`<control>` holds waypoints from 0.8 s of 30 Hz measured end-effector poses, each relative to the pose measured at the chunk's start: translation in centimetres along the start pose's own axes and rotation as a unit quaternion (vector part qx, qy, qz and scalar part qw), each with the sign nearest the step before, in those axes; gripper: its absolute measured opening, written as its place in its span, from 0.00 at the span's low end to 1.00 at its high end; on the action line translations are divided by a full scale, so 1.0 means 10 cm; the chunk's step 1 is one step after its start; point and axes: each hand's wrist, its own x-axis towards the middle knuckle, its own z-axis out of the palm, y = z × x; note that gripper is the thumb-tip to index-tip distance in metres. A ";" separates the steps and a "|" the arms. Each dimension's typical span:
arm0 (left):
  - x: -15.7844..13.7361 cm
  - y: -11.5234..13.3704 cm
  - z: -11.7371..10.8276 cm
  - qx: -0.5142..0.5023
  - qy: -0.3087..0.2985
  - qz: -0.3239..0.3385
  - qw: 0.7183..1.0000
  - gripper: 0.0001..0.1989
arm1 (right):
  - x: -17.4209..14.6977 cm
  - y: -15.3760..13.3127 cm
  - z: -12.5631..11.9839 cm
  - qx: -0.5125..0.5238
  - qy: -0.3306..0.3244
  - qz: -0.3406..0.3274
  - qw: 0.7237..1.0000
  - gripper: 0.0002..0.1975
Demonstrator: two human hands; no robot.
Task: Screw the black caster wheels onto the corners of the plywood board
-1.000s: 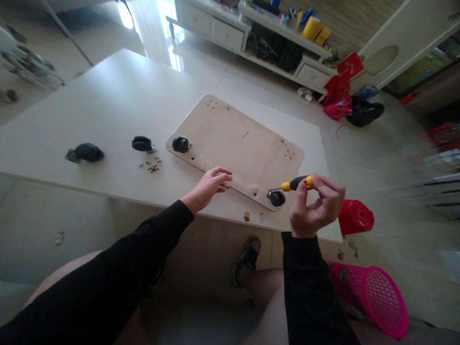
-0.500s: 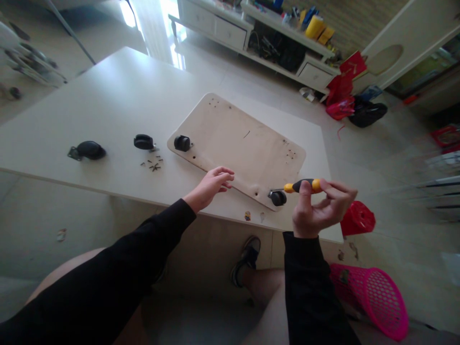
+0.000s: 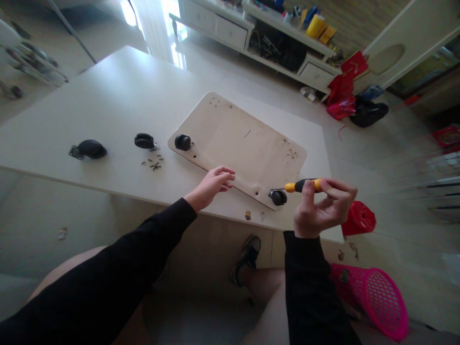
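My right hand (image 3: 321, 206) grips a yellow and black screwdriver (image 3: 300, 186). Its tip meets the metal plate of a black caster (image 3: 278, 197) at the near right corner of a beige board (image 3: 233, 139). Over the board's near edge hovers my left hand (image 3: 215, 186), fingers apart and holding nothing. A second caster (image 3: 182, 142) stands at the board's left corner. Left of the board, two loose casters, one nearer (image 3: 144, 140) and one farther off (image 3: 92, 149), lie on the white table. Several small screws (image 3: 155, 166) are scattered beside the nearer one.
The white table (image 3: 118, 91) carries the board. Beyond its right end stand a red bin (image 3: 359, 218) and a pink mesh basket (image 3: 386, 302) on the floor. A white cabinet (image 3: 230, 31) and red and black bags (image 3: 368, 112) are at the back.
The hands, screwdriver and board keep practically the same places. Only a very slight shift of the whole view shows.
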 end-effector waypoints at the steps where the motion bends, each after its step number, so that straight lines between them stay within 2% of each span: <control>1: 0.00 0.00 0.00 0.000 0.001 0.000 1.000 0.06 | 0.01 -0.01 0.00 0.001 0.001 0.001 1.000 0.08; 3: 0.00 0.00 0.01 0.000 0.002 -0.001 1.000 0.06 | 0.01 -0.03 0.02 0.028 -0.009 0.009 1.000 0.04; 7: -0.01 0.00 0.01 0.001 0.001 0.000 1.000 0.07 | -0.01 -0.08 0.06 0.123 -0.035 0.041 0.991 0.07; 9: -0.01 0.00 0.00 0.001 -0.002 0.004 1.000 0.07 | -0.02 -0.09 0.06 0.134 -0.033 0.047 0.989 0.07; 13: -0.01 0.00 0.00 0.002 -0.002 0.003 1.000 0.08 | -0.02 -0.06 0.04 0.091 -0.019 0.045 0.995 0.05; 18: -0.01 0.01 0.01 0.004 -0.001 0.002 1.000 0.08 | 0.00 -0.01 0.01 0.015 0.011 0.025 1.000 0.08; 20: -0.01 0.01 0.01 0.006 0.000 -0.002 1.000 0.08 | 0.00 0.00 0.03 0.042 0.007 0.031 0.999 0.05; 24: -0.01 0.03 0.02 0.005 -0.001 -0.007 1.000 0.06 | -0.03 -0.03 0.07 0.144 -0.020 0.064 0.987 0.08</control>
